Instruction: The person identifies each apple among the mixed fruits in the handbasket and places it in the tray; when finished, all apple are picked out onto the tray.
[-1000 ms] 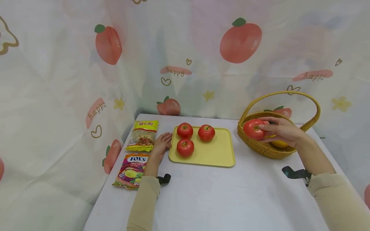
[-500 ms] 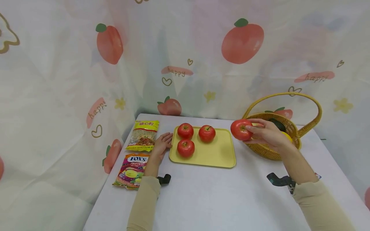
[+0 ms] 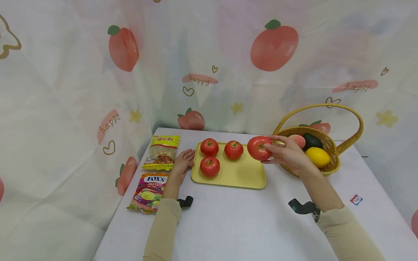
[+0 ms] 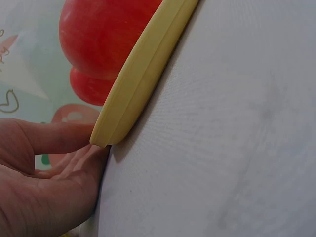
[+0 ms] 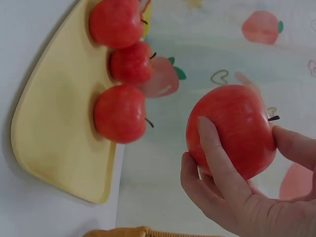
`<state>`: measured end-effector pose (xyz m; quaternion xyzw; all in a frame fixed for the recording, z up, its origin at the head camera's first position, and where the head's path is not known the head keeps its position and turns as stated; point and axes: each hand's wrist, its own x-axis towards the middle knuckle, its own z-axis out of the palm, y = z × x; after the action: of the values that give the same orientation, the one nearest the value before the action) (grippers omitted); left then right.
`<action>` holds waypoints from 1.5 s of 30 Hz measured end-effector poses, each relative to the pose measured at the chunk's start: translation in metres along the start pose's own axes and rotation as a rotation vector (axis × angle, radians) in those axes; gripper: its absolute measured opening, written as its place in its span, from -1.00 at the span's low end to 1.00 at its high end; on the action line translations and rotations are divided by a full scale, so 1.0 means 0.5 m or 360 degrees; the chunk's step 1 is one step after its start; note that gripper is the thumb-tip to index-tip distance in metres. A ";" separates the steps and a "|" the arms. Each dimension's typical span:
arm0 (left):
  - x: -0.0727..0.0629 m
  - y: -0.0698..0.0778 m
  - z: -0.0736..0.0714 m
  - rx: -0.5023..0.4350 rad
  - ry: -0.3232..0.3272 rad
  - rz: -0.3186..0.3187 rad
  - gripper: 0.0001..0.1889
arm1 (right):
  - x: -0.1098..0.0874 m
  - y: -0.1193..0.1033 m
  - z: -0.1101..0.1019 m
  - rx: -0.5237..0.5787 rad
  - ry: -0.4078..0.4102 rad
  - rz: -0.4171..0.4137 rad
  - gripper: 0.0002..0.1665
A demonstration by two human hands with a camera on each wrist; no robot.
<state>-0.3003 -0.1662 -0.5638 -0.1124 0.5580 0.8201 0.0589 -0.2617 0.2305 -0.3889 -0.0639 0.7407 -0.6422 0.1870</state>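
My right hand [image 3: 287, 154] grips a red apple [image 3: 259, 148] above the right end of the yellow tray [image 3: 241, 174]. In the right wrist view the fingers [image 5: 219, 158] and thumb curl round this apple [image 5: 234, 131], whose stem points away from the tray. Three more red apples sit on the tray: one at the back left [image 3: 209, 147], another in front of it [image 3: 209, 166], and a third near the back middle [image 3: 233, 150]. My left hand [image 3: 182, 165] lies at the tray's left edge, fingers fairly straight. In the left wrist view its fingertips meet the tray rim [image 4: 133, 84].
A wicker basket [image 3: 334, 163] with a tall handle stands at the right, holding a lemon [image 3: 318, 157], a dark green fruit [image 3: 311, 141] and a peach-coloured fruit [image 3: 298, 140]. Left lie a pasta bag [image 3: 161, 153] and a candy bag [image 3: 148, 192]. A small sticker [image 3: 356, 199] is at right.
My right hand has carried the apple leftward from over the basket to over the tray's right end, uncovering the fruit in the basket. The left hand has stayed in place.
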 end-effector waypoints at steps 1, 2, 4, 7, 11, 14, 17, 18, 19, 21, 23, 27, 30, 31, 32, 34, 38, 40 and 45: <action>0.001 0.000 0.000 -0.0001 0.0003 0.0000 -0.13 | 0.001 0.001 0.004 0.0002 -0.0009 -0.0007 -0.14; 0.001 0.000 0.000 0.0002 0.0006 0.0001 -0.14 | 0.003 0.003 0.009 0.0001 -0.0017 -0.0012 -0.15; 0.001 0.001 -0.001 0.0002 0.0011 -0.0001 -0.14 | 0.007 0.007 0.017 -0.0003 -0.0032 -0.0020 -0.15; 0.000 0.002 -0.002 0.0000 0.0008 -0.0001 -0.14 | 0.015 0.015 0.030 0.0010 -0.0039 -0.0009 -0.17; -0.003 0.003 -0.004 0.0010 0.0012 -0.0016 -0.15 | 0.025 0.026 0.046 0.0035 -0.0066 0.0013 -0.19; -0.005 0.004 -0.004 0.0023 0.0022 -0.0022 -0.15 | 0.031 0.034 0.056 0.0053 -0.0088 0.0027 -0.19; -0.007 0.005 -0.003 0.0024 0.0024 -0.0020 -0.16 | 0.038 0.041 0.063 0.0084 -0.0090 0.0052 -0.18; -0.007 0.005 -0.002 0.0024 0.0024 -0.0020 -0.16 | 0.041 0.044 0.065 0.0094 -0.0086 0.0065 -0.18; -0.007 0.006 -0.002 0.0022 0.0022 -0.0017 -0.17 | 0.043 0.047 0.066 0.0103 -0.0086 0.0073 -0.18; -0.007 0.006 -0.001 0.0014 0.0018 -0.0015 -0.16 | 0.048 0.053 0.069 0.0116 -0.0080 0.0092 -0.18; -0.007 0.006 -0.001 0.0012 0.0013 -0.0013 -0.16 | 0.053 0.060 0.073 0.0125 -0.0075 0.0115 -0.17; -0.006 0.005 -0.001 0.0015 0.0017 -0.0015 -0.16 | 0.063 0.078 0.080 0.0155 -0.0078 0.0152 -0.15; -0.007 0.004 -0.001 0.0013 0.0021 -0.0013 -0.17 | 0.073 0.095 0.084 0.0163 -0.0076 0.0172 -0.16; -0.007 0.004 -0.001 0.0009 0.0024 -0.0014 -0.17 | 0.076 0.099 0.086 0.0157 -0.0077 0.0175 -0.17; -0.007 0.004 -0.001 0.0007 0.0023 -0.0014 -0.17 | 0.079 0.104 0.088 0.0151 -0.0078 0.0179 -0.17; -0.006 0.004 -0.001 0.0005 0.0021 -0.0011 -0.17 | 0.084 0.112 0.091 0.0144 -0.0074 0.0194 -0.18; -0.003 0.003 0.000 -0.0001 0.0022 -0.0011 -0.17 | 0.092 0.122 0.096 0.0139 -0.0067 0.0225 -0.19; -0.002 0.003 0.000 -0.0004 0.0022 -0.0010 -0.17 | 0.094 0.127 0.099 0.0136 -0.0053 0.0246 -0.20; -0.001 -0.001 0.001 0.0002 0.0031 -0.0015 -0.16 | 0.103 0.143 0.104 0.0126 -0.0046 0.0311 -0.19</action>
<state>-0.3000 -0.1653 -0.5639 -0.1229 0.5585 0.8183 0.0573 -0.2802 0.1767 -0.4742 0.0067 0.7145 -0.6487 0.2619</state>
